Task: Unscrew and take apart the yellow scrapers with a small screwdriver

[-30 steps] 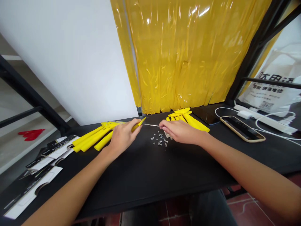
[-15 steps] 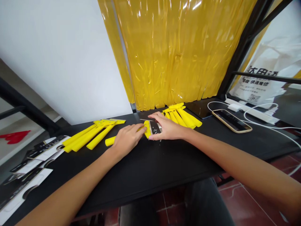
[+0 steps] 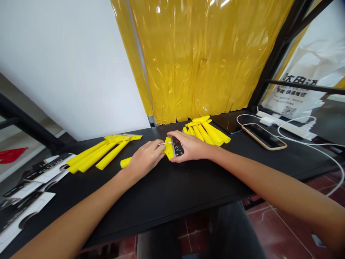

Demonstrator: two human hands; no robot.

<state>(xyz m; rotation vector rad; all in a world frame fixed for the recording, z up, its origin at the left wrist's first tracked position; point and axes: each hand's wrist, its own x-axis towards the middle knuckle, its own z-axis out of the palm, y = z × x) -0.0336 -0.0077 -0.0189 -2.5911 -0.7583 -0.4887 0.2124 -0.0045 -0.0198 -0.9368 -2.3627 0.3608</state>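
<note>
A yellow scraper (image 3: pixel 169 153) with a metal blade edge lies on the black table, its handle running to the left. My right hand (image 3: pixel 192 145) spans its head, thumb and forefinger at the two ends of the blade side. Over the handle lies my left hand (image 3: pixel 147 156), fingers bent together, covering most of it. At its fingertips is a thin metal rod (image 3: pixel 166 143), which crosses the scraper's head; its exact kind is too small to tell. Small dark and silvery bits (image 3: pixel 178 148), possibly screws, lie inside the curve of my right hand.
Several yellow scrapers lie in a left pile (image 3: pixel 101 153) and a right pile (image 3: pixel 205 131). Black-and-white card sleeves (image 3: pixel 35 201) are at far left. A phone (image 3: pixel 264 136), a dark flat panel (image 3: pixel 226 124), a white power strip (image 3: pixel 285 126) and cables occupy the right.
The thin rod lay behind the scraper before; now it is at my left fingertips, across the head. My right hand has shifted slightly and still frames the blade end.
</note>
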